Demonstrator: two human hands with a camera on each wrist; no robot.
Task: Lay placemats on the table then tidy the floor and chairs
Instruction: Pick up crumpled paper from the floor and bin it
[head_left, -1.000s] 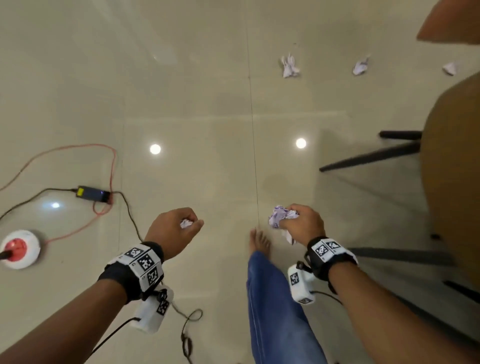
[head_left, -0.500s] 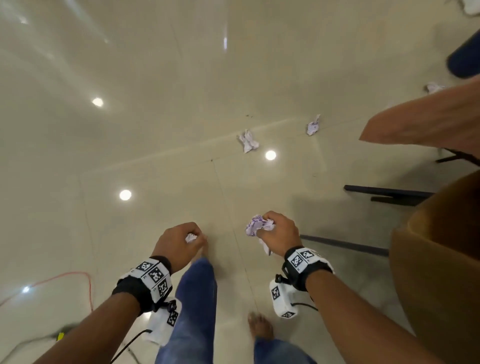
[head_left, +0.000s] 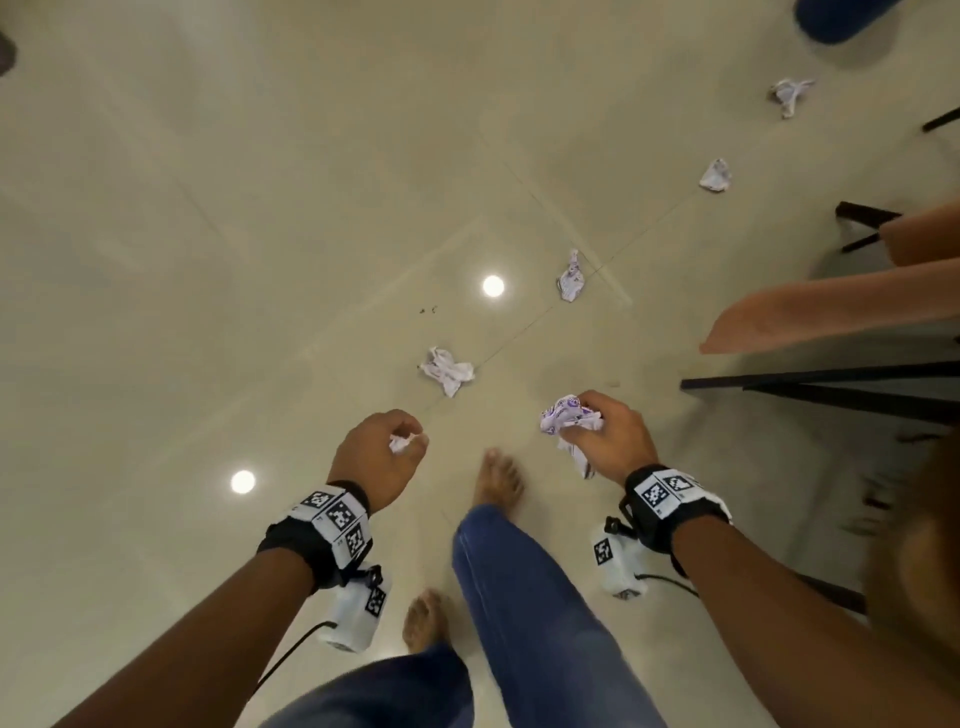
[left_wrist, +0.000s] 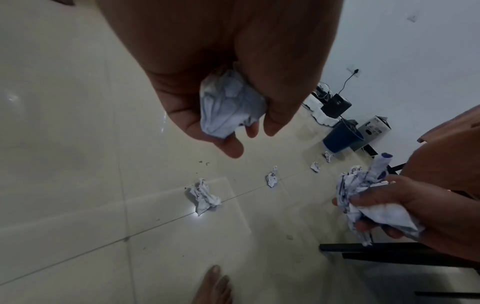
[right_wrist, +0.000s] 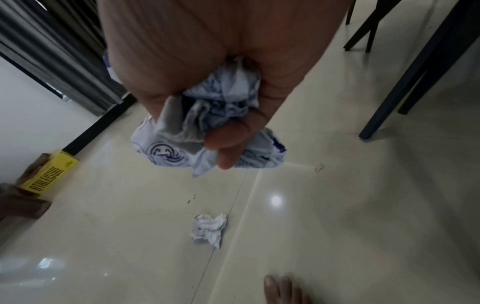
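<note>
The tiled floor (head_left: 260, 218) has slid under me as I've stepped forward, so the nearest crumpled paper (head_left: 447, 370) now lies just ahead, my left hand (head_left: 376, 457) clutching a small wad (head_left: 400, 442), my right hand (head_left: 605, 439) gripping a printed bundle (head_left: 566, 418).

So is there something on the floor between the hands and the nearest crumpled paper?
Nothing visible. Bare tile lies between the nearest crumpled paper and both hands, but the left hand and right hand each already hold paper.
</note>
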